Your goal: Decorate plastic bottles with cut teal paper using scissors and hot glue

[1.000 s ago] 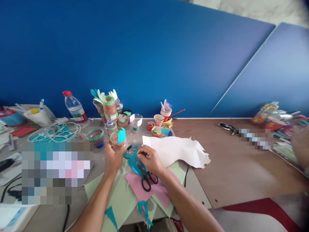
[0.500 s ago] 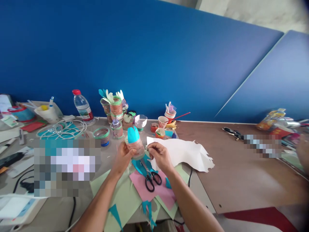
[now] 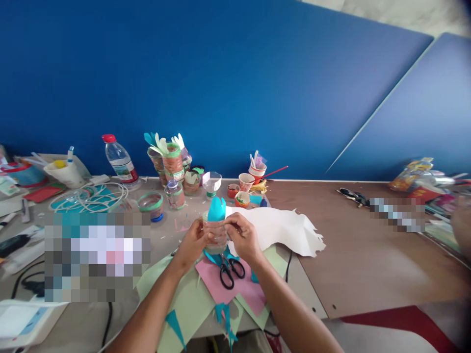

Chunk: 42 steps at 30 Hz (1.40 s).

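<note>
My left hand (image 3: 192, 245) wraps around a cut-down clear plastic bottle (image 3: 215, 239) with reddish-brown bands, holding it upright above the papers. A bright blue paper piece (image 3: 217, 210) with a pointed, petal-like top rises from its rim. At the bottle's right side, my right hand (image 3: 243, 238) is closed in a pinch touching its upper wall; anything between the fingertips is hidden. Just below lie black-handled scissors (image 3: 225, 267), their blades partly covered. Under them are blue paper scraps (image 3: 224, 314), a pink sheet (image 3: 211, 282) and light green sheets (image 3: 189, 311).
White torn-edged paper (image 3: 279, 228) lies right of my hands. Behind stand decorated bottle pots (image 3: 172, 164), small paint cups (image 3: 242, 199) and a red-capped water bottle (image 3: 119, 162). A white cable coil (image 3: 90, 198) sits left. Another person's blurred hand (image 3: 461, 223) is at the far right.
My left hand has moved the bottle rightward and nearer my right hand, turning it so more of the blue paper faces me. My right hand has risen from over the scissors to the bottle's side.
</note>
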Motion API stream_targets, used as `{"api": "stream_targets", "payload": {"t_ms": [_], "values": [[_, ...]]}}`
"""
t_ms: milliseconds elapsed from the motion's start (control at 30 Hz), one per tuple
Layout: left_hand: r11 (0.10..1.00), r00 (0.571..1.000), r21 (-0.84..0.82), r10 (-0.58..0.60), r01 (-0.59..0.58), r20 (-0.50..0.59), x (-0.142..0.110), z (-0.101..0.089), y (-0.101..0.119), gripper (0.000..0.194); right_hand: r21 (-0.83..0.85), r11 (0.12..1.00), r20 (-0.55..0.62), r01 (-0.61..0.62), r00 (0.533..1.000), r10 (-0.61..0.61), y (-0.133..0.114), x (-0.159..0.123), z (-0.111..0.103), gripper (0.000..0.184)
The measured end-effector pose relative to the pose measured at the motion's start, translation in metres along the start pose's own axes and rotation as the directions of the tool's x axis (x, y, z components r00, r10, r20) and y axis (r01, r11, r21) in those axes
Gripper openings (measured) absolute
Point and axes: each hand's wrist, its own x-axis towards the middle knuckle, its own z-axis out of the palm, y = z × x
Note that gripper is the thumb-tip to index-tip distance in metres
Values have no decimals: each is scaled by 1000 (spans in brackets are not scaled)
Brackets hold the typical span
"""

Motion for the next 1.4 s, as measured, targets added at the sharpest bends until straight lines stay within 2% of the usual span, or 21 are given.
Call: {"api": "stream_targets", "payload": {"t_ms": [133,367,500,700,900,1033,1100,1200,1267,1333,1400], "values": [[1000,1000,-7,-7,7,13,0,2,-6,48,-71,994,-32,86,996,-88,-5,0,0,14],[999,998,-9,47,-47,33,3,-1,-17,49,-115,991,-47,74,996,-80,-5,-4,9,13],[999,999,23,40,-40,7,0,3,-14,44,-132,990,-68,57,995,-67,-4,-5,13,14],[999,997,19,43,-42,-61,-3,11,-5,42,-98,985,-50,139,988,-145,-8,-6,13,15],[995,993,-98,-5,-6,-115,-4,9,2,45,-11,996,-71,90,993,-90,-10,-8,8,12],[976,993,-217,-2,-24,-119,-3,1,3,45,8,999,14,-48,999,48,-6,-8,10,13],[975,987,-219,8,-43,-161,0,-3,2,46,29,997,30,-75,997,75,-5,-8,11,10],[984,953,-142,62,-109,-297,5,-6,-3,51,110,990,45,-82,996,78,-6,-7,10,8],[986,927,-63,122,-154,-356,7,-7,-6,54,171,977,115,-127,987,109,-7,-8,10,9],[985,919,6,163,-172,-358,6,-6,-8,54,201,962,216,-186,966,142,-6,-9,12,11],[985,936,23,169,-171,-309,4,-5,-7,49,196,955,274,-223,948,165,-2,-10,15,14]]}}
